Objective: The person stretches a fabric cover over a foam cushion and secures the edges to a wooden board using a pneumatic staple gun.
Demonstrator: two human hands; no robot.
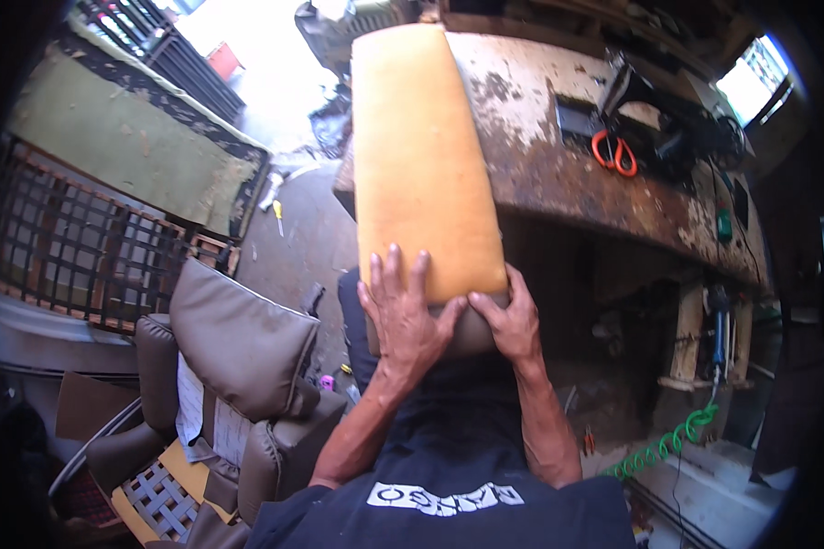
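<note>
1. The left hand (407,316) lies palm down with its fingers spread apart on the near part of a long orange-yellow foam pad (426,156), its thumb pointing inward along the near edge
2. The right hand (515,320) is at the pad's near right corner, thumb by the near edge and the other fingers along the side; their tips are hidden, so I cannot tell whether it is clamped on the pad
3. The two thumbs nearly meet, just above a brown cover (474,339) at the pad's near end
4. The pad stretches away ahead of both hands, narrowing toward its far end
5. Ahead and to the right of the right hand is a worn workbench (513,101), with orange-handled scissors (613,154) on it
6. Right of the right hand and nearer the body hangs a coiled green hose (664,448)
7. Left of the left hand stands a brown upholstered chair (243,339); beyond it, a yellow-handled tool (278,210) lies on the floor (293,252)
</note>
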